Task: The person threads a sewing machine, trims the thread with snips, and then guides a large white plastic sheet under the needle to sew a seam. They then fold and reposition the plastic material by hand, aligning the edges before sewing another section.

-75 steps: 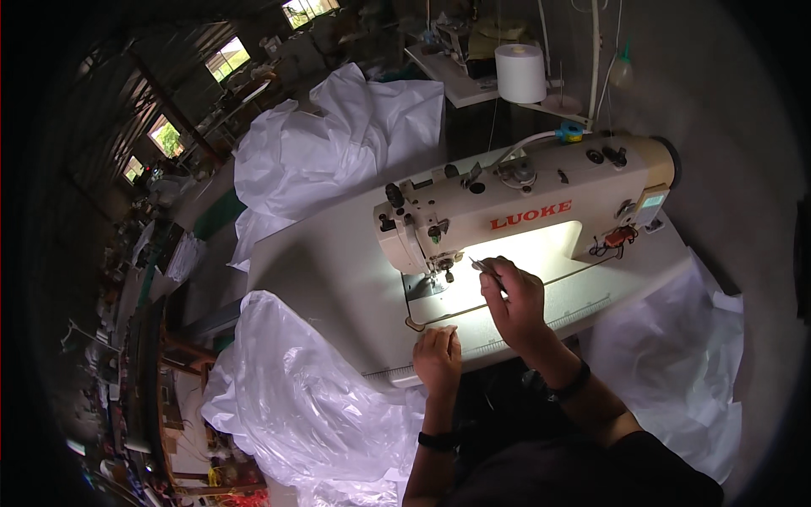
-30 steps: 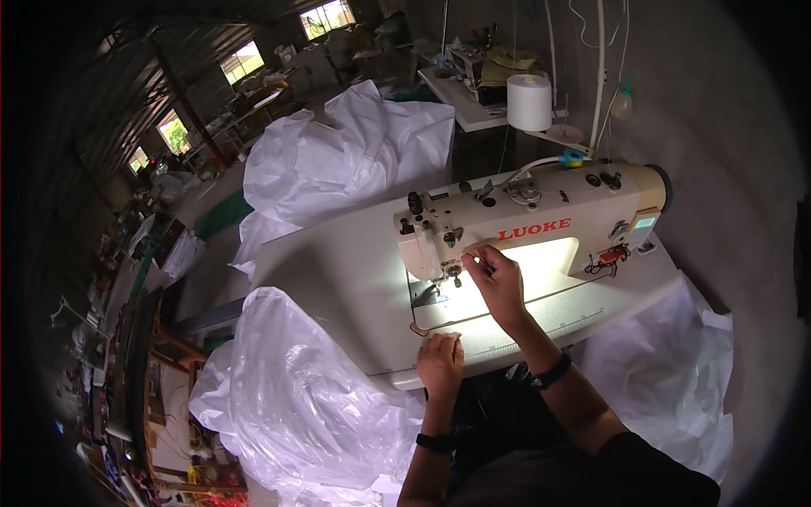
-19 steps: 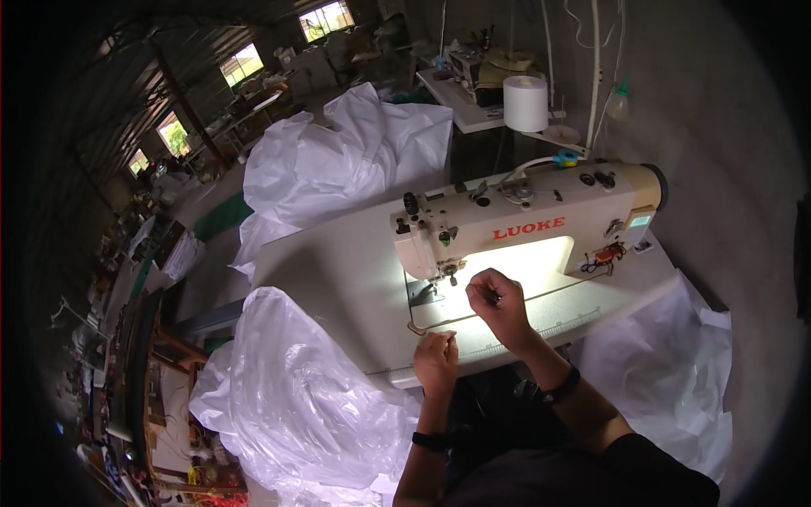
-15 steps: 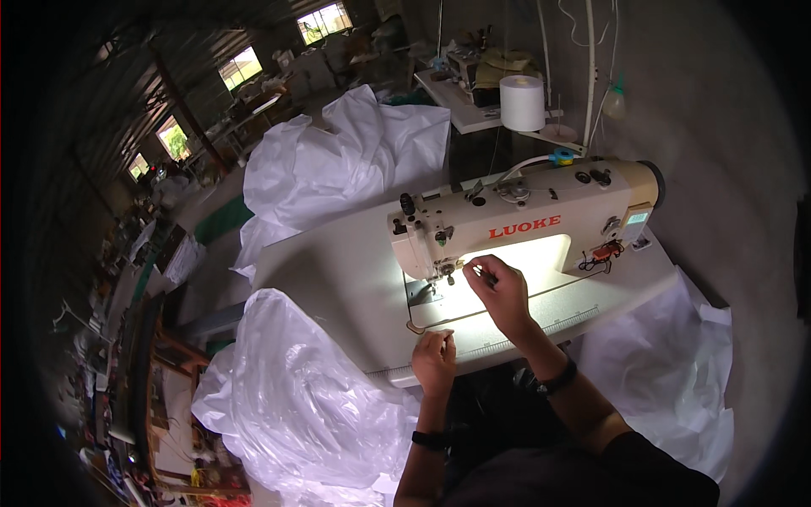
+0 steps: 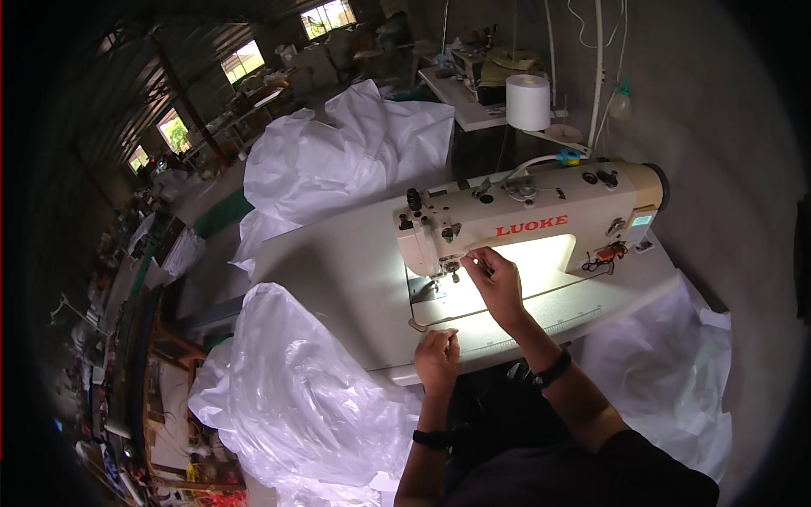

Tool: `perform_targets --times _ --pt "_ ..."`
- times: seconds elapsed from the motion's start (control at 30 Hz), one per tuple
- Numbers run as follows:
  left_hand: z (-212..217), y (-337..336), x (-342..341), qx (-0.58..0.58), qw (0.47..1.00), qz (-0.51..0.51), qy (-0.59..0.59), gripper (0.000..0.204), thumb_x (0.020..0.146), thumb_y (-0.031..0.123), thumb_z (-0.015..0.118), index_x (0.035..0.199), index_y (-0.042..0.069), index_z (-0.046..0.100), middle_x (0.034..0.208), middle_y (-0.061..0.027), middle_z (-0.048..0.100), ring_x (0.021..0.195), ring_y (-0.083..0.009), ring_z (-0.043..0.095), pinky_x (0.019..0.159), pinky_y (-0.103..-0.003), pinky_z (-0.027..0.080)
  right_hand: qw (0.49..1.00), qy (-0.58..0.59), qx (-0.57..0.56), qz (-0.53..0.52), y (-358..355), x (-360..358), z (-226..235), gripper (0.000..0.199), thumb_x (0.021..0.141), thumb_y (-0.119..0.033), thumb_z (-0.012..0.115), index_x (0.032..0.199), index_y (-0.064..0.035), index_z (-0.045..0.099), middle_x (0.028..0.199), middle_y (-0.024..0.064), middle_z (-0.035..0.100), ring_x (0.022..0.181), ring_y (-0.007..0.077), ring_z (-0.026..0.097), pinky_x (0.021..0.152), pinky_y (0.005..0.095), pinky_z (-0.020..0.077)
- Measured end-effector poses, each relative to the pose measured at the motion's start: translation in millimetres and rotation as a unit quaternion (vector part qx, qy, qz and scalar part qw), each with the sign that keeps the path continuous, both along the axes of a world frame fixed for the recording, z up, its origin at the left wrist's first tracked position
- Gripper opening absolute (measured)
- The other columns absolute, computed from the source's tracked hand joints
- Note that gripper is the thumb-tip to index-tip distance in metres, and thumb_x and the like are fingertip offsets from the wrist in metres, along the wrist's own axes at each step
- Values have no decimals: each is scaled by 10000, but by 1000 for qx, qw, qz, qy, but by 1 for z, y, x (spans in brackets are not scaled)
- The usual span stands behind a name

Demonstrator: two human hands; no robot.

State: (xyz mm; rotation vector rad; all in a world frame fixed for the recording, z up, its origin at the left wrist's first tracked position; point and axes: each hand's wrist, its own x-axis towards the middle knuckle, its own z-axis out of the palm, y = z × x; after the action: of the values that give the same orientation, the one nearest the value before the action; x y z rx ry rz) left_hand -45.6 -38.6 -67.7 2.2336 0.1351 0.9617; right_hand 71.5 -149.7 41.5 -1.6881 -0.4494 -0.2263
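Note:
A cream-coloured sewing machine [image 5: 541,203] stands on a pale table [image 5: 329,253], its lamp lighting the bed under the arm. My right hand [image 5: 498,283] is raised in front of the machine's head, thumb and fingers pinched beside the small knobs above the needle area [image 5: 433,287]. Over the table's front edge, lower and further left, my left hand [image 5: 438,359] is closed with its fingertips together. Whatever either pinch holds is too small to make out. No fabric lies under the presser foot.
Glossy white sheeting [image 5: 312,397] is heaped at the table's front left. More white material [image 5: 346,156] is piled behind, and another heap [image 5: 659,372] hangs at the right. A white thread cone [image 5: 527,103] stands behind the machine near a wall [image 5: 718,169].
My right fingertips have come slightly closer to the machine's head. My left hand stays near the table's front edge, still closed. The whole view has shifted a little.

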Motion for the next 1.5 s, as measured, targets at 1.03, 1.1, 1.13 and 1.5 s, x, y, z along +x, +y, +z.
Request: perform_targets --times 1.03,1.1,1.13,1.5 --pt "136 -39 -72 67 980 -170 -76 232 673 -42 783 841 80 680 751 -18 642 647 -176 602 590 -295 485 986 142 60 64 -164 -87 25 218 1023 -202 506 1092 -38 632 789 12 575 760 53 521 696 247 451" --pt "138 -45 -76 84 979 -171 -73 229 670 -17 796 833 97 683 752 -11 645 641 -178 606 585 -294 491 990 84 -8 111 -156 -93 21 225 1034 -202 497 1124 -44 629 831 13 594 794 76 555 731 266 469" --pt "138 -49 -78 88 975 -194 -58 224 668 4 805 826 105 684 756 -8 648 644 -179 612 588 -297 497 990 45 -45 130 -148 -93 16 241 1051 -211 468 1138 -54 629 857 16 611 811 113 591 764 291 486" --pt "105 -67 -97 184 934 -302 44 159 725 96 731 868 146 680 743 -2 582 646 -181 587 597 -323 493 671 508 276 464 -116 -87 -41 374 1042 -206 498 1368 -24 497 1183 93 636 605 45 373 511 188 335"
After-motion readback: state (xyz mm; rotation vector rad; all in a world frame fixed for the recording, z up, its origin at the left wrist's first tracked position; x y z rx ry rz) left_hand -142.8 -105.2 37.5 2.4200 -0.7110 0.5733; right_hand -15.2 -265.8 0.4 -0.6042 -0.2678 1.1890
